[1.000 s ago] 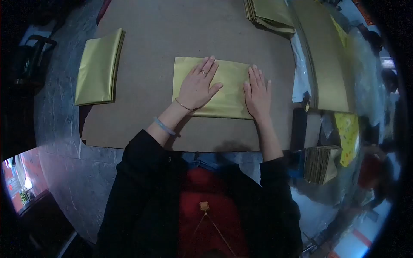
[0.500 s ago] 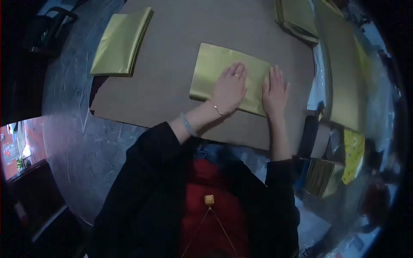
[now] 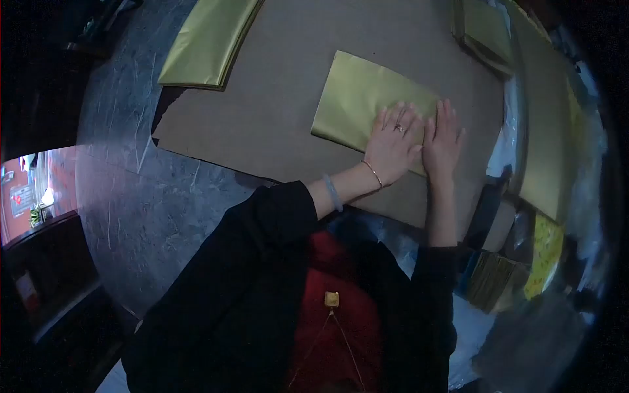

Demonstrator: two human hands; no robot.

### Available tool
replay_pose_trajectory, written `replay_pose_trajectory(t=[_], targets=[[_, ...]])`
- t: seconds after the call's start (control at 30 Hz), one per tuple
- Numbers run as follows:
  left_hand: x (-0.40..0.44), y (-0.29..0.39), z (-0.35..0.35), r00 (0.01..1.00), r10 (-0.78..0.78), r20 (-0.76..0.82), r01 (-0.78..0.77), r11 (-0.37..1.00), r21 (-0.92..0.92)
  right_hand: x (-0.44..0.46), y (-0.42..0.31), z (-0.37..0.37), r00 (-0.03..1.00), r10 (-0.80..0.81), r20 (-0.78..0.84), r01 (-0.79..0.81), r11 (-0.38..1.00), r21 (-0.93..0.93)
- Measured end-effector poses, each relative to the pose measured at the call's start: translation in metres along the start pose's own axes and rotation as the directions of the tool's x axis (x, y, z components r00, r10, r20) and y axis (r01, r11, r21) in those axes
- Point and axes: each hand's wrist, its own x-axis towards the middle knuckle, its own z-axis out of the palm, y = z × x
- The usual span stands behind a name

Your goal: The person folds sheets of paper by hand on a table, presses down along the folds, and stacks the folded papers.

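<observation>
A folded sheet of gold paper (image 3: 355, 98) lies flat on a brown cardboard sheet (image 3: 262, 131). On its right part rests my left hand (image 3: 394, 145), palm down with the fingers somewhat spread. It wears a ring, a thin bracelet and a pale bangle. My right hand (image 3: 443, 147) lies flat along the right end of the paper, fingers stretched out, close beside the left. Neither hand grips anything. Both hands cover the paper's lower right part.
A stack of folded gold paper (image 3: 208, 46) sits at the cardboard's upper left. More gold paper piles (image 3: 485, 33) and a long gold stack (image 3: 547, 144) line the right side. Lower right are a bundle of layered sheets (image 3: 493, 281) and a yellow patterned piece (image 3: 542, 252).
My left hand has slid right across the paper towards my right hand, and its fingers have spread. My right hand stays at the paper's right end. The whole view has shifted.
</observation>
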Motion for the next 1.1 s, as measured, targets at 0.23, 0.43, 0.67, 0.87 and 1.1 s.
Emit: replay_pose_trajectory(t=[0.23,0.43,0.67,0.87,1.1], targets=[[0.000,0.001,0.000,0.999,-0.036,-0.021,0.035,0.999,-0.040,0.002,0.000,-0.002,0.999,0.006,0.032,-0.006,1.000,-0.004],[0.000,0.001,0.001,0.998,-0.063,-0.001,0.063,0.998,-0.016,0.001,-0.002,-0.004,0.999,-0.002,0.046,0.000,0.999,0.043],[-0.012,-0.047,-0.020,0.995,0.103,-0.005,-0.103,0.994,0.037,0.000,-0.002,-0.009,0.999,0.007,0.051,-0.009,0.999,0.037],[-0.023,-0.074,-0.060,0.992,0.024,0.125,-0.021,1.000,-0.023,0.001,-0.006,-0.019,0.997,0.010,0.075,-0.012,1.000,0.024],[-0.020,-0.075,-0.069,0.981,-0.003,0.192,0.013,0.999,-0.048,0.002,-0.013,-0.025,0.989,0.061,0.136,-0.065,0.997,0.029]])
